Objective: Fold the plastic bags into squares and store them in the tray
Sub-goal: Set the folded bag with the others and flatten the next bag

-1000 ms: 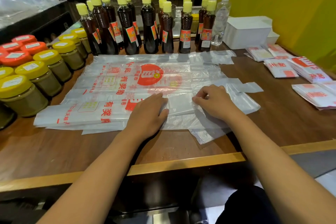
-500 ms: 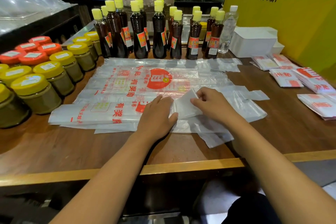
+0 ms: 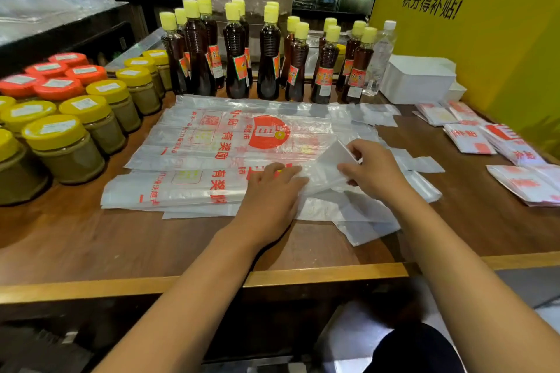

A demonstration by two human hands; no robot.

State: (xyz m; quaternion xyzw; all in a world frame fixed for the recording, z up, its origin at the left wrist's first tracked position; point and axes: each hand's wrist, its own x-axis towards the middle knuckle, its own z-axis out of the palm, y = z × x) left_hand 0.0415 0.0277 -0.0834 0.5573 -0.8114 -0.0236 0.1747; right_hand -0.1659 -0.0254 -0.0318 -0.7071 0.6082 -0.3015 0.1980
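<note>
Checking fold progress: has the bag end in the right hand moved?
Yes. The right hand has lifted the bag end up off the table, toward the bottles.

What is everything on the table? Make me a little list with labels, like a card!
Left hand: pressing flat on the nearest long white plastic bag with red print
Right hand: fingers pinching the bag's end, lifting it to fold over
Bag pile: more flat printed bags behind it
Folded squares: lying on the brown wooden table, right side
White plastic tray: back right, by the yellow wall
Bottles: dark sauce bottles with yellow caps along the back
Jars: yellow-lidded and red-lidded jars on the left
</note>
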